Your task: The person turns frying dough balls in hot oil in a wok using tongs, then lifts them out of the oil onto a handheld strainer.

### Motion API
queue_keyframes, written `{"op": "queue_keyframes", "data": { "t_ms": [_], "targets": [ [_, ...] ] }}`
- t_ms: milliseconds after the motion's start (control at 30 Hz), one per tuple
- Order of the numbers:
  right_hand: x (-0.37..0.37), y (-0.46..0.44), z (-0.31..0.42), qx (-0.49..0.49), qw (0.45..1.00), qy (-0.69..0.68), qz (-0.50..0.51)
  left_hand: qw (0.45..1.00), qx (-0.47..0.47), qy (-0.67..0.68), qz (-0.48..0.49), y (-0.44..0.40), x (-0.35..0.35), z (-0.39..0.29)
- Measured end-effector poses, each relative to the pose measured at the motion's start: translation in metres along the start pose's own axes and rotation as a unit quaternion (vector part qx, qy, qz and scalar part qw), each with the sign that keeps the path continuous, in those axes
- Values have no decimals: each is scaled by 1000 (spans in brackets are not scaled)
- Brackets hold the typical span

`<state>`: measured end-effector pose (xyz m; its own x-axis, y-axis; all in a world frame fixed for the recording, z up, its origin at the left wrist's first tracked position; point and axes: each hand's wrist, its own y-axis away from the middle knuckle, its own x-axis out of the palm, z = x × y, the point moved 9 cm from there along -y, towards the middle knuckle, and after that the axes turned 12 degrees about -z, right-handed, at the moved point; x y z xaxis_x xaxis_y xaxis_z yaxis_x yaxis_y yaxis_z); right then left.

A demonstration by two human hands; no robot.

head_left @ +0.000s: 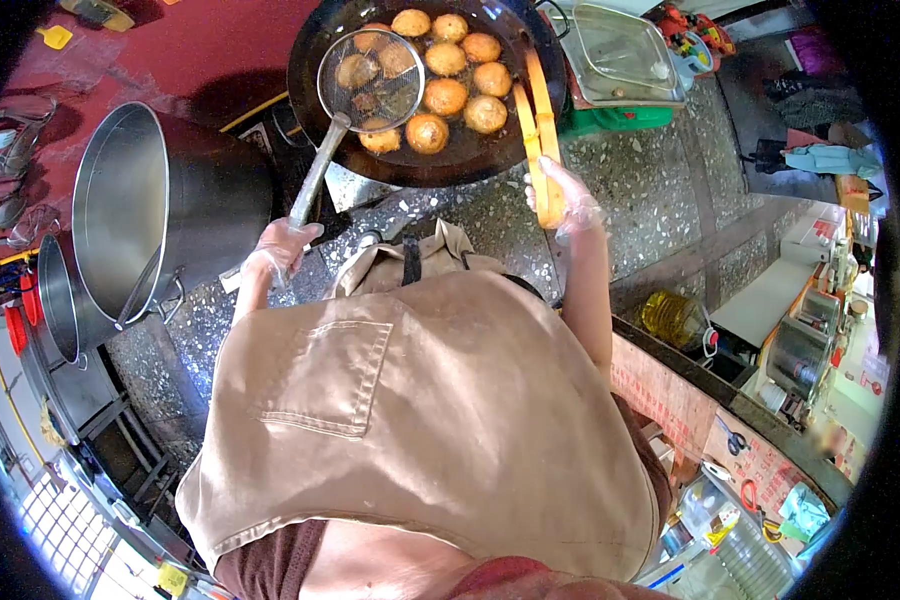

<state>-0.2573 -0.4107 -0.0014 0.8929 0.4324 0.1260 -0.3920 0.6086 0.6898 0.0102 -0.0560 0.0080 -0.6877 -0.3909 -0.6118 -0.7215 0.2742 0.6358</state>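
Observation:
Several round golden-brown fried balls (445,97) float in dark oil inside a large black wok (315,160). My left hand (282,250), in a clear plastic glove, is closed on the handle of a wire skimmer (370,75). The skimmer's round mesh lies over the wok's left side, with a few balls visible through or in it; I cannot tell which. My right hand (567,195), also gloved, grips a pair of wooden tongs (538,125). Their tips reach over the wok's right side, apart from one another, with no ball between them.
A tall metal pot (210,200) stands left of the wok, with a smaller pot (58,300) beyond it. At the upper right sits a clear-lidded tray (625,60). An oil bottle (670,318) and scissors (732,437) are at the lower right.

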Motion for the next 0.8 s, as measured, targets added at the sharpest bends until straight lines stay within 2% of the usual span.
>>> {"op": "queue_keyframes", "data": {
  "t_ms": [67,133,333,500,800],
  "targets": [
    [7,2,-10,36,998,-50,21,1000,-9,1,3,-1,1,1],
    [17,8,-12,29,996,-61,56,1000,-17,0,6,-1,1,2],
    [28,14,-31,22,999,-21,36,1000,-16,-19,5,0,0,1],
    [32,-1,-45,-33,999,18,10,1000,-16,-24,5,-1,0,1],
    [30,-1,-44,-59,998,-16,-3,1000,-16,-16,-1,1,1,1]
  ]
}}
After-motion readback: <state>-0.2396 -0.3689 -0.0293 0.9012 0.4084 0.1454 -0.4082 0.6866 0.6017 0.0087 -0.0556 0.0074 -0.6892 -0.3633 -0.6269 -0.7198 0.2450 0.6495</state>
